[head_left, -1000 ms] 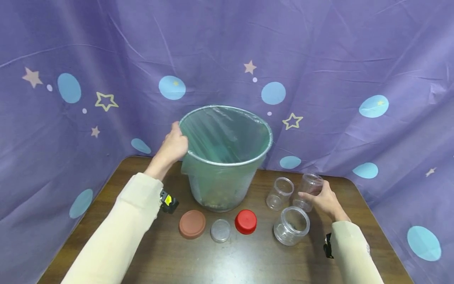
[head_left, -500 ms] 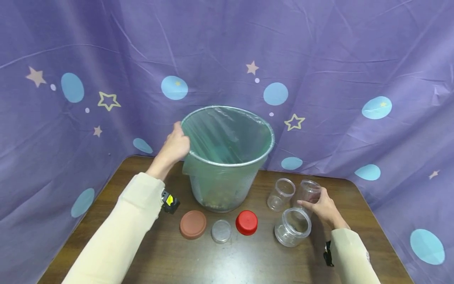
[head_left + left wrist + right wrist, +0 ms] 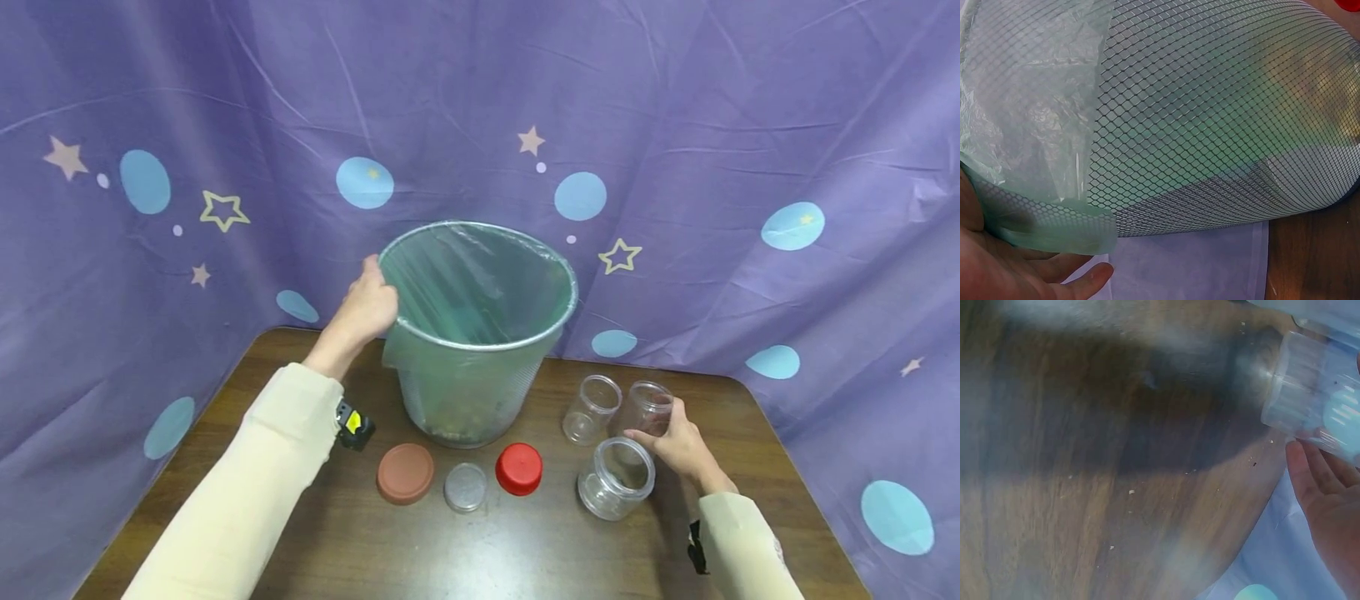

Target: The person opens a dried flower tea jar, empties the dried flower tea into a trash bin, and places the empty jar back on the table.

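Note:
My left hand (image 3: 367,307) grips the left rim of a mesh wastebasket (image 3: 1166,119) lined with a thin green plastic bag (image 3: 465,292). In the left wrist view its fingers (image 3: 1075,289) lie outside the folded-over edge of the bag. At the right, a tall clear plastic jar (image 3: 647,410) without a lid stands upright between the thumb and fingers of my right hand (image 3: 684,446). Left of it is a second slim clear jar (image 3: 591,411), and in front a wider clear jar (image 3: 615,479), both lidless. The wide jar overlaps the held jar's lower part.
Three lids lie in front of the wastebasket: a brown one (image 3: 405,473), a clear greyish one (image 3: 466,487) and a red one (image 3: 519,468). The wooden table (image 3: 405,558) ends at a purple patterned curtain (image 3: 465,100). Small crumbs dot the wood in the right wrist view.
My right hand has brought the tall jar down and slightly left, closer to the other two jars. My left hand keeps its place on the wastebasket's rim.

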Motion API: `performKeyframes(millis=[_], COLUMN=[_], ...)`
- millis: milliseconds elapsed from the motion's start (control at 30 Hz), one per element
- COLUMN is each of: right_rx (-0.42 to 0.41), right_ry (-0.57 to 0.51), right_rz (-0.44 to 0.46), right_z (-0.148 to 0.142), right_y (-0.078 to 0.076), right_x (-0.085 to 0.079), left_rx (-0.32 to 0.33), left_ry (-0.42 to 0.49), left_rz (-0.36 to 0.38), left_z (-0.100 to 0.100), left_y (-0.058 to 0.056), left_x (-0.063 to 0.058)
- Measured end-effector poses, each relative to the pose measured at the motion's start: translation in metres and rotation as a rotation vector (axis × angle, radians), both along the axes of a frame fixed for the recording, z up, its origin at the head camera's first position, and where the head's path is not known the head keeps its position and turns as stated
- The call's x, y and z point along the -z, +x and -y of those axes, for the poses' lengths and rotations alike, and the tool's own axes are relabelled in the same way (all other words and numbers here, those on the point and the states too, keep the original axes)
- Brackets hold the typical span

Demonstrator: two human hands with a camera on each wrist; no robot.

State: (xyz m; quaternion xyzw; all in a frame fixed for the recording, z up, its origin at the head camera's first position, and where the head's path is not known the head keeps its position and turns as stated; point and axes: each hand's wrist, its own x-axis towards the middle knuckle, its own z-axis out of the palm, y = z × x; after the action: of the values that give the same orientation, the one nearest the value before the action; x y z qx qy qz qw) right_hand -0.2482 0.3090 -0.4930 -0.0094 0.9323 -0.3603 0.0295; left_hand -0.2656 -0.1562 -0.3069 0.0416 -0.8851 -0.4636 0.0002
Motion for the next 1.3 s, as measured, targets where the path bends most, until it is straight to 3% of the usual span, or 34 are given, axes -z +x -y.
performKeyframes(millis=[600, 1300], right_rx=[-0.018, 0.032], right_ry=[0.107, 0.087], right_rz=[-0.087, -0.106], right_z=[0.003, -0.001], right_y=[0.002, 0.016], right_x=[0.003, 0.009], left_rx=[-0.001, 0.007], left_ry=[0.004, 0.029], left_rz=[0.015, 0.016], left_z=[0.002, 0.001], left_y=[0.0, 0.0], left_x=[-0.002, -0.002])
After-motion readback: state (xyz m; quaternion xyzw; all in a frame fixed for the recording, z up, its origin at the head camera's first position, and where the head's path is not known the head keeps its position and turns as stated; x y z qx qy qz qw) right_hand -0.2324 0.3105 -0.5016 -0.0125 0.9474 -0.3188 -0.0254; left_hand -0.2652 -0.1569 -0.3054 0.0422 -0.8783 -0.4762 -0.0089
